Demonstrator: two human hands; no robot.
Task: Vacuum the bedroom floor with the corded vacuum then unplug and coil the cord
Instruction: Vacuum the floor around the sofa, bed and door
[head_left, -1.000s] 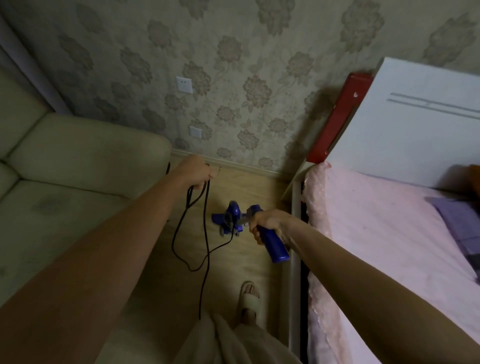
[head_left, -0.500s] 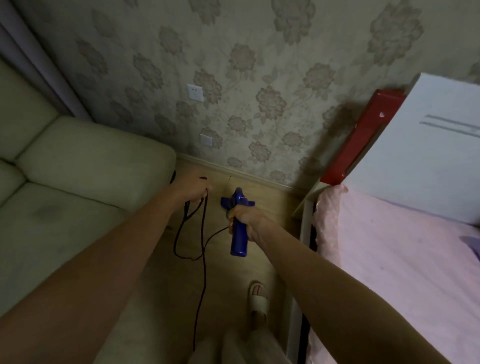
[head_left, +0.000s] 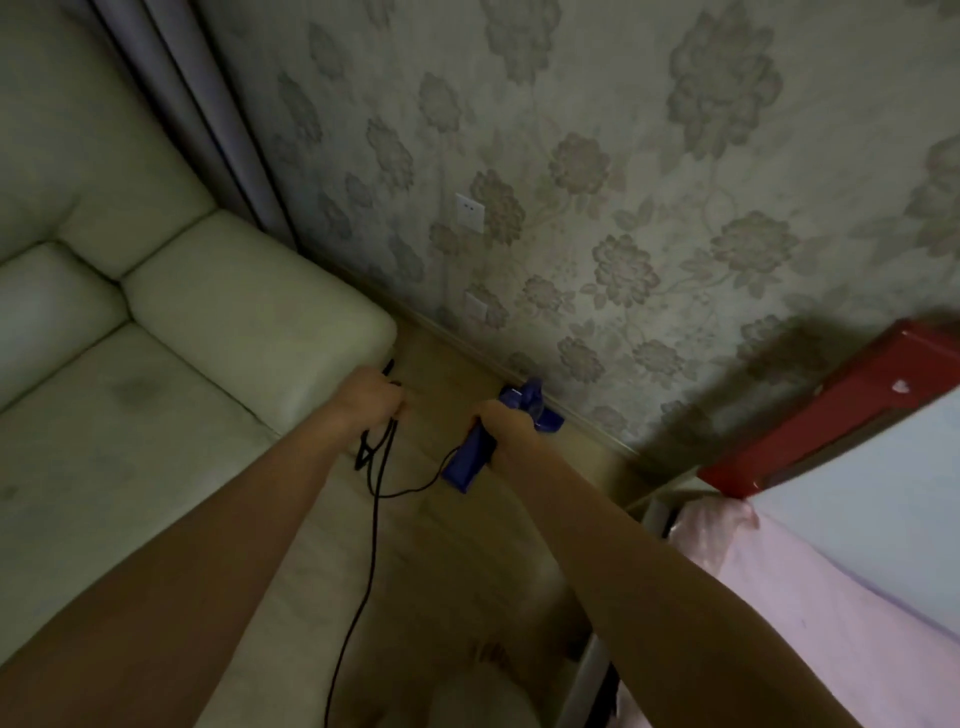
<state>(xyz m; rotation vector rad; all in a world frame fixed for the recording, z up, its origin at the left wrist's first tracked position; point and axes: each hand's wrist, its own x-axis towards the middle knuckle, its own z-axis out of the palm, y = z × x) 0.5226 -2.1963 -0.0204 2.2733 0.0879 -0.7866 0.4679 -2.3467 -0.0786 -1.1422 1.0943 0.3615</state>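
A small blue handheld vacuum (head_left: 470, 460) points at the base of the floral wall, low over the wooden floor (head_left: 447, 545). My right hand (head_left: 506, 428) grips its handle from the right. Its black cord (head_left: 371, 525) runs from the handle's rear end left to my left hand (head_left: 371, 397), which holds several loops of it bunched together beside the sofa corner. One strand hangs down from that hand toward the bottom of the view.
A pale sofa (head_left: 156, 338) fills the left. Two white wall sockets, the upper socket (head_left: 469, 212) and the lower socket (head_left: 475, 308), sit on the wall. A bed with pink cover (head_left: 831, 597) and a red and white headboard (head_left: 810, 431) stands at right. My slippered foot (head_left: 491, 657) is at the bottom.
The view has swung left and up, so the bed now sits further right. The vacuum has moved forward to the wall's base. My left hand still holds the cord loops.
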